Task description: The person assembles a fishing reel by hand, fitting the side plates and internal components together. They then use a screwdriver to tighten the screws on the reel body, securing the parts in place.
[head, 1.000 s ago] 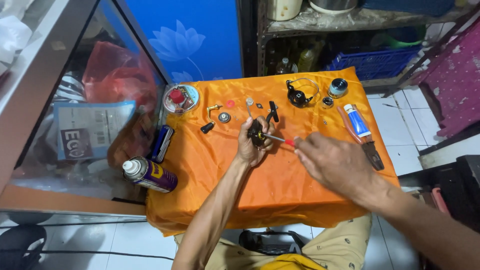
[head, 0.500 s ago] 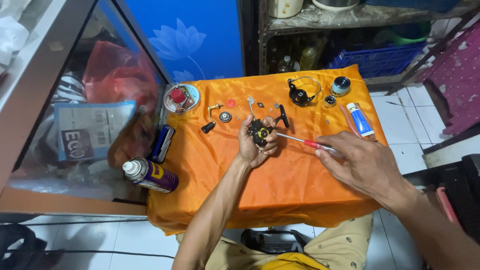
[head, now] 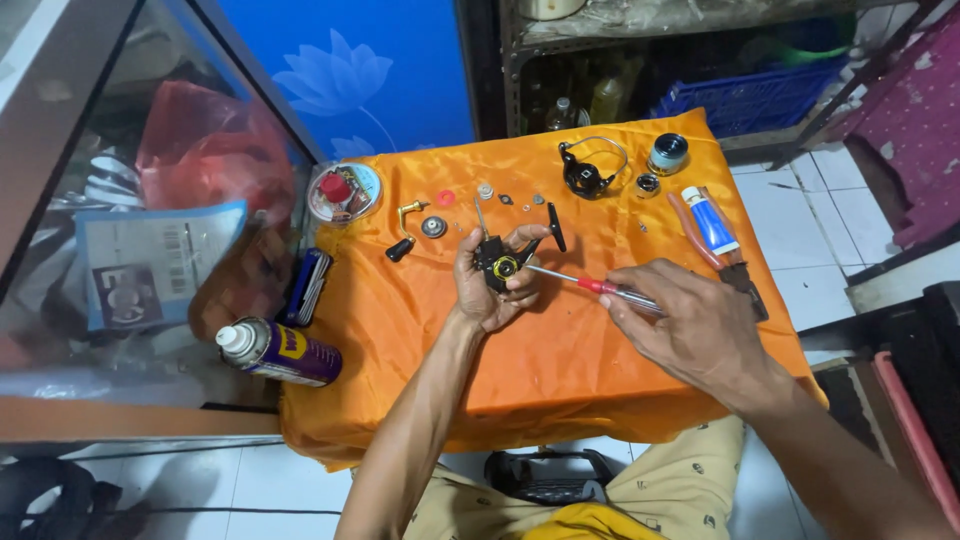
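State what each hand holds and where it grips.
Left hand cradles the black reel body around its sides; right hand grips the screwdriver by its handle.

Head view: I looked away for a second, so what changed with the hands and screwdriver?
The right hand slid back along the red-handled screwdriver, away from the left hand. That hand still holds the small black reel body, tip still at it. Parts on the orange cloth stayed put.
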